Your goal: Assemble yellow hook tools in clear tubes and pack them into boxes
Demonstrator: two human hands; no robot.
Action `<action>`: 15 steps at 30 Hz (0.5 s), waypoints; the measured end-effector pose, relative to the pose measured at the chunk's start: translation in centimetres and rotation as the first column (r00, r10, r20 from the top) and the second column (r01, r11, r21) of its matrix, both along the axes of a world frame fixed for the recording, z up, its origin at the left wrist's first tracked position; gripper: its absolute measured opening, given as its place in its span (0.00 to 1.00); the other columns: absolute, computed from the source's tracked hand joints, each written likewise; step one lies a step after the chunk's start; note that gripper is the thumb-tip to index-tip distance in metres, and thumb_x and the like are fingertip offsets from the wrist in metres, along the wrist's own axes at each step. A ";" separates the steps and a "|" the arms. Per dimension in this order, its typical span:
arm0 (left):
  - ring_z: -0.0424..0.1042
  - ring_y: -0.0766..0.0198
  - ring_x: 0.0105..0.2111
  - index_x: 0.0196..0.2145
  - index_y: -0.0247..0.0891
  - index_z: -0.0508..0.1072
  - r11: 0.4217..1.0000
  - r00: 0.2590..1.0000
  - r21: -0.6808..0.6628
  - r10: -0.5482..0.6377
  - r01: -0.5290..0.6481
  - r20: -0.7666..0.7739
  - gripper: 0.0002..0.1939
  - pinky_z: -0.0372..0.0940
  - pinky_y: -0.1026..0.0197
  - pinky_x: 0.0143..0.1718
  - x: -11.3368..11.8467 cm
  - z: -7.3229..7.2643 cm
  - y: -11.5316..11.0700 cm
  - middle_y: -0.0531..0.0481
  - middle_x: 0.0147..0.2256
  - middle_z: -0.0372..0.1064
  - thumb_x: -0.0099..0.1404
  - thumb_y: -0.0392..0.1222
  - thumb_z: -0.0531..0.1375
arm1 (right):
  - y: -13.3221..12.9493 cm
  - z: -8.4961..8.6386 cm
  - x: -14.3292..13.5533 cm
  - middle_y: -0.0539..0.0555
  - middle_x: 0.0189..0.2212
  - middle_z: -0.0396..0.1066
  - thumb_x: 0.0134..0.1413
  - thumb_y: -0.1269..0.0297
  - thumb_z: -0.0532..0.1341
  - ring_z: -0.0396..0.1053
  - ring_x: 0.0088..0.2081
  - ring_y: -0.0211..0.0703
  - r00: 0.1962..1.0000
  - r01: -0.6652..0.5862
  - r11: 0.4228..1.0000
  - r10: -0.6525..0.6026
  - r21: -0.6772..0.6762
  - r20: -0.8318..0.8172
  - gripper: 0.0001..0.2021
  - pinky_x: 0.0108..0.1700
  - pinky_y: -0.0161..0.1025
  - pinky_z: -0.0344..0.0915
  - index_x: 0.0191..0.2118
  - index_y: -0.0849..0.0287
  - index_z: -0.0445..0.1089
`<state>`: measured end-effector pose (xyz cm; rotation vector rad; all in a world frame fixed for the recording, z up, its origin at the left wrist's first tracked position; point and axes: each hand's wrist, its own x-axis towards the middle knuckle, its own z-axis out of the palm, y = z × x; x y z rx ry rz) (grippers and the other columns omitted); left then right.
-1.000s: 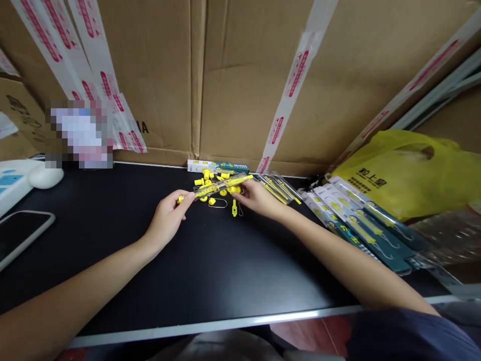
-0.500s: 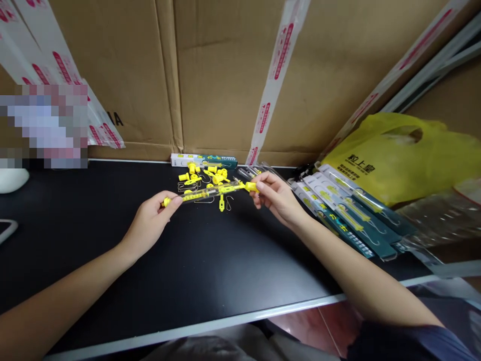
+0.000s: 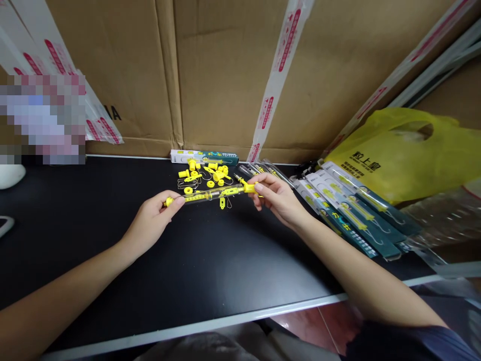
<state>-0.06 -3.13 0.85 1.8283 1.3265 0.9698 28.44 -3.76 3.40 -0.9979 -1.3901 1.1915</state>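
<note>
A clear-tubed spring scale point(image 3: 214, 194) with a yellow scale strip and a spring inside stretches between my hands above the table. My left hand point(image 3: 160, 210) pinches its yellow left end between thumb and fingers. At the other end, my right hand point(image 3: 276, 198) grips a yellow end cap point(image 3: 249, 187), which meets the tube's mouth. How far the cap sits on the tube cannot be made out. Behind the tube lies a loose pile of yellow plastic parts point(image 3: 219, 175) and wire hooks point(image 3: 184, 184). One yellow tab point(image 3: 222, 203) with a wire hook shows just below the tube.
A spring scale box point(image 3: 205, 157) lies at the back against the cardboard point(image 3: 225, 75). Several clear tubes with springs point(image 3: 270, 170) rest behind my right hand. More packaged boxes point(image 3: 349, 215) and a yellow bag point(image 3: 394, 155) are at the right. A white object point(image 3: 11, 176) stands far left.
The yellow cap in my right hand has gone from tilted at the tube's end to nearly in line with it. My left hand keeps its hold; the view has shifted slightly.
</note>
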 end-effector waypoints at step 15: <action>0.61 0.68 0.23 0.32 0.39 0.71 1.000 1.000 -0.011 -0.029 0.028 -0.013 0.18 0.57 0.66 0.25 0.0 0.1 -0.1 0.55 0.26 0.62 0.64 0.57 0.53 | -0.1 -0.1 0.1 0.47 0.24 0.68 0.50 0.55 0.65 0.62 0.21 0.32 0.997 -0.017 0.998 0.012 0.063 0.074 0.14 0.22 0.32 0.62 0.39 0.58 0.70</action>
